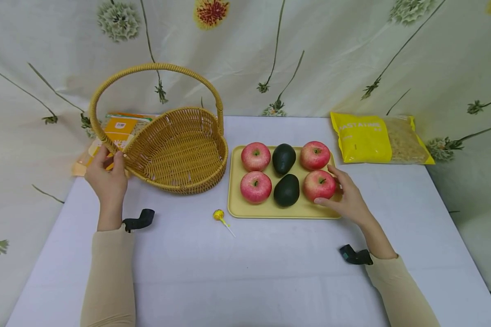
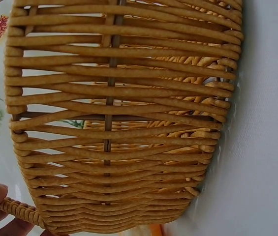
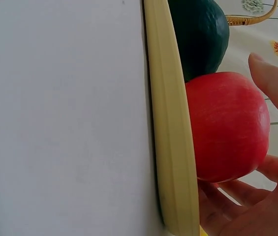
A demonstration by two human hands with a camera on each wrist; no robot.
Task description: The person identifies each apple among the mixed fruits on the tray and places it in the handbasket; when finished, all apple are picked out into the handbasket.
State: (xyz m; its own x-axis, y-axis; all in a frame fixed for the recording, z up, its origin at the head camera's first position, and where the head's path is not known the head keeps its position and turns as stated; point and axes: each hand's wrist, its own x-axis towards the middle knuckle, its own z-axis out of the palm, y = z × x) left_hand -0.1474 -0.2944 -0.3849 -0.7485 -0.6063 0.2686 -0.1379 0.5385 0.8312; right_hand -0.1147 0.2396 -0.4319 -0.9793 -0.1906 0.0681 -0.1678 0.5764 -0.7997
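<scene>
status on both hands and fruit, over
Left hand gripping basket handle. Front right apple on tray, right hand spread around it. Lollipop lies clear of both.

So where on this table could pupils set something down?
Widest: the near table, between the sleeves, nearer than the lollipop. Another: right of the right hand, in front of the yellow bag. Inside the basket looks bare too. Crowded: the tray, mostly under fruit; the slim gap between tray and basket; the back left, where a packet lies.
</scene>
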